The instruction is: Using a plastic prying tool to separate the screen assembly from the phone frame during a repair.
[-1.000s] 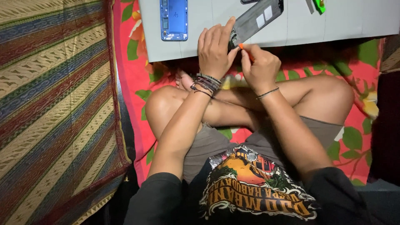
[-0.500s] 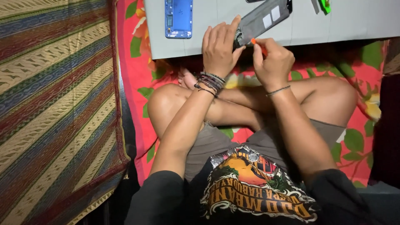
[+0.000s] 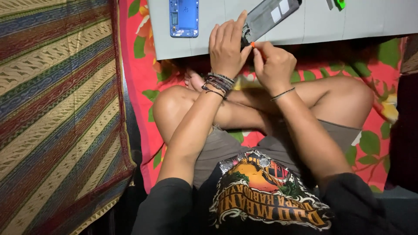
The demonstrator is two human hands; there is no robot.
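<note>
Phone (image 3: 271,18) at 12 o'clock, tilted on grey mat (image 3: 370,19), lower end clamped by left hand (image 3: 226,45). Right hand (image 3: 272,65) pinches orange tool (image 3: 253,44) against that end. Risk: tool slips, gouging phone. 1 blue frame (image 3: 184,17) lies at 11 o'clock.

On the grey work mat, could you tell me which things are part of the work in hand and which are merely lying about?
In hand:
- dark phone panel, steadied by the left hand
- small orange tool, pinched in the right hand at the panel's lower end

Lying about:
- blue phone frame, flat on the grey mat
- green tool at the mat's far edge
</note>
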